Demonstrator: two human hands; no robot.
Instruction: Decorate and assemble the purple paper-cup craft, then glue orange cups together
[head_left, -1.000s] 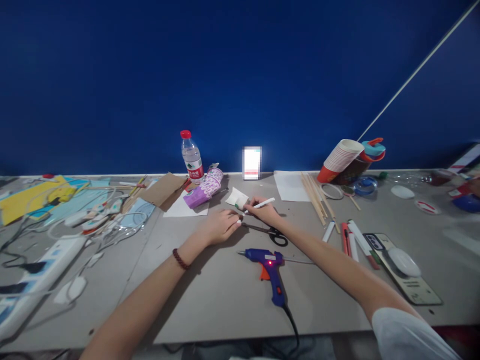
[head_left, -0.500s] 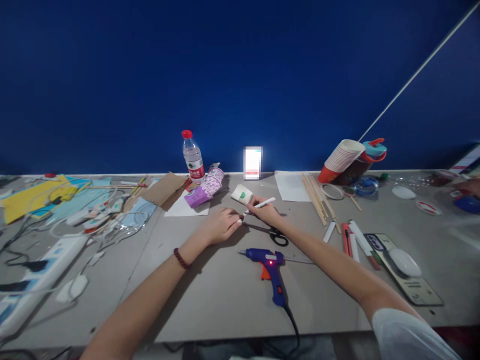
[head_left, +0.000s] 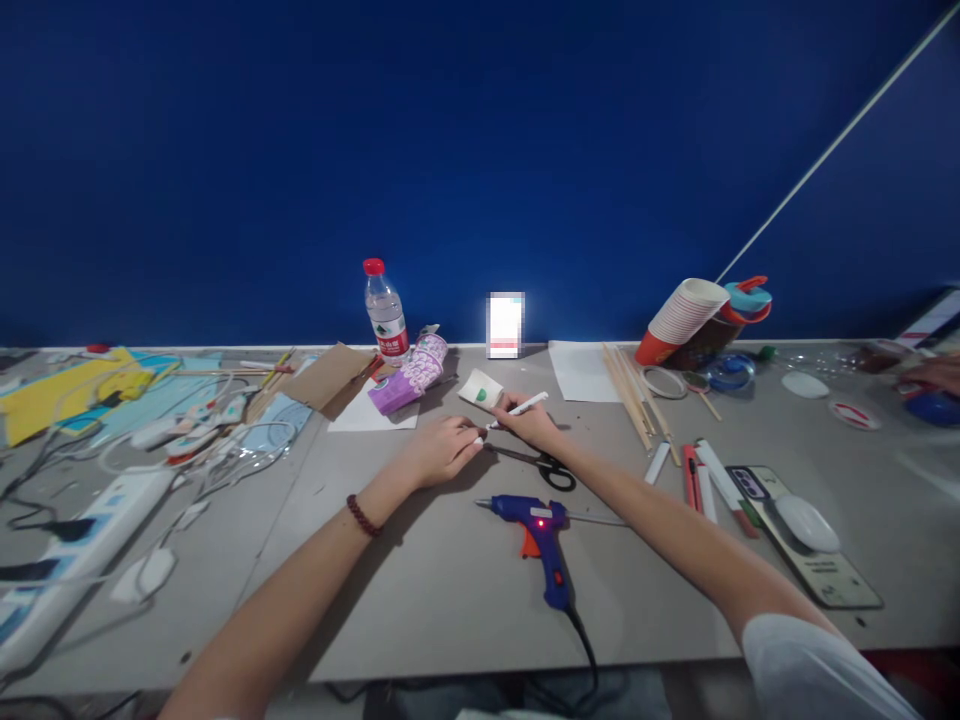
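My right hand (head_left: 529, 420) grips a white marker (head_left: 531, 404), its tip end pointing down and left. My left hand (head_left: 442, 450) lies just to the left with its fingers curled in; a small white bit (head_left: 479, 441) shows at the fingertips, too small to name. Right behind my right hand's fingers is a cut piece of paper cup (head_left: 481, 390) with a green mark, and I cannot tell whether they touch it. Black-handled scissors (head_left: 556, 472) lie under and in front of my right wrist. Nearer to me rests a blue glue gun (head_left: 536, 515) with a red light on.
A water bottle (head_left: 386, 320) and purple paper cup (head_left: 411, 380) stand behind left. A bright screen (head_left: 505, 325) leans at the wall. Right: wooden sticks (head_left: 628, 395), stacked cups (head_left: 686, 318), a phone (head_left: 832, 575) under a mouse (head_left: 807, 523). Left: a power strip (head_left: 112, 520), cables. Another person's hand (head_left: 941, 374) shows far right.
The cup piece has tilted and shifted slightly left. Both my hands stay in nearly the same place, the marker moving only a little. The other person's hand at far right has shifted slightly.
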